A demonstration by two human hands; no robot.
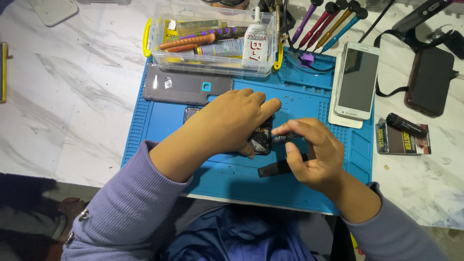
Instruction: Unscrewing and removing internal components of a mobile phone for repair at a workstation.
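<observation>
The left hand (232, 121) lies spread over a dark opened phone (261, 140) at the blue mat's (159, 121) centre. At its 3 o'clock, the right hand (314, 154) pinches a dark screwdriver (282, 139), tip touching the phone. A clear tool box (212, 58) sits at 12 o'clock.

Left hand (232, 121) pressed flat over an opened phone (261, 140) on the blue work mat (159, 121), right hand (314, 154) pinching a dark screwdriver (282, 139) with its tip at the phone's edge. Just behind the left hand, a grey back cover (186, 89); beyond that, a clear plastic box (212, 36) holding tools and a glue bottle. To the right, a white phone (356, 79) face up at the mat's edge.
</observation>
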